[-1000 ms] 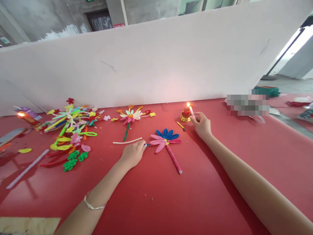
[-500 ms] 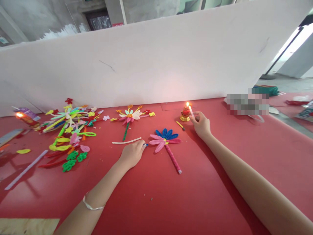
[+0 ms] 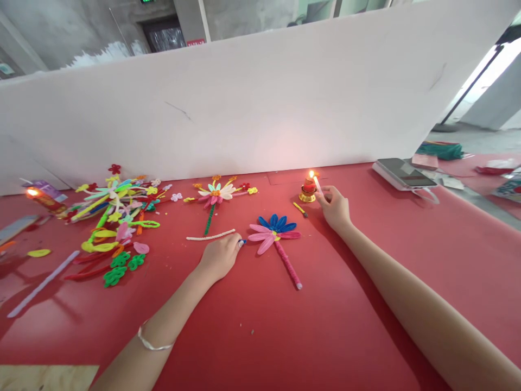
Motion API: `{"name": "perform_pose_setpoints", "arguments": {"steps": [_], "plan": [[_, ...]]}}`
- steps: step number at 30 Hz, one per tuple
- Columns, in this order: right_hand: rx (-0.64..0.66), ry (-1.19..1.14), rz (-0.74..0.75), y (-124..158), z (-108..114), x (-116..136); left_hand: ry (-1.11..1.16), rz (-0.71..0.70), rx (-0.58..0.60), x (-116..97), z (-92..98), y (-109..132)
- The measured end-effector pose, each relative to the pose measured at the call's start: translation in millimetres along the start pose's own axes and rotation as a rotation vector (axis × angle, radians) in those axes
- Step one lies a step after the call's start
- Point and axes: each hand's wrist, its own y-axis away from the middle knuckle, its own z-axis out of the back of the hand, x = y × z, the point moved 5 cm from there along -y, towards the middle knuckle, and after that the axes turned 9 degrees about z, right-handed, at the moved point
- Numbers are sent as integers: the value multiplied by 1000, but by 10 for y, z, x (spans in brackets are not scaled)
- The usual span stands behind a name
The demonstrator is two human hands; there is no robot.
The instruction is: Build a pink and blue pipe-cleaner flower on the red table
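Observation:
My right hand [image 3: 336,207] pinches a pale, short stick [image 3: 318,186] that looks like a glue stick. Its upper end is in the flame of a red candle [image 3: 310,185] on a gold base. My left hand [image 3: 220,255] rests on the red table, fingers closed on a small blue pipe-cleaner piece [image 3: 243,241], mostly hidden. Between the hands lies a pipe-cleaner flower [image 3: 275,233] with blue and pink petals, a yellow centre and a pink wrapped stem. A cream pipe cleaner [image 3: 209,237] touches or passes just behind my left hand.
Another pipe-cleaner flower [image 3: 215,194] with a green stem lies further back. A heap of coloured pipe-cleaner pieces [image 3: 116,198] and a second lit candle [image 3: 45,201] are at left. A burnt-tipped yellow piece [image 3: 300,209], a phone [image 3: 401,172] and a white upright board [image 3: 252,108] are also there.
Both hands keep their places, with the stick still at the flame. The phone area, blurred out before, now shows plainly.

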Motion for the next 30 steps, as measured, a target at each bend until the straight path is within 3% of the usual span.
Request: {"name": "perform_pose_setpoints", "arguments": {"steps": [30], "plan": [[24,-7,-15,-6,-14,-13,-3,11,0,0,11,3]]}}
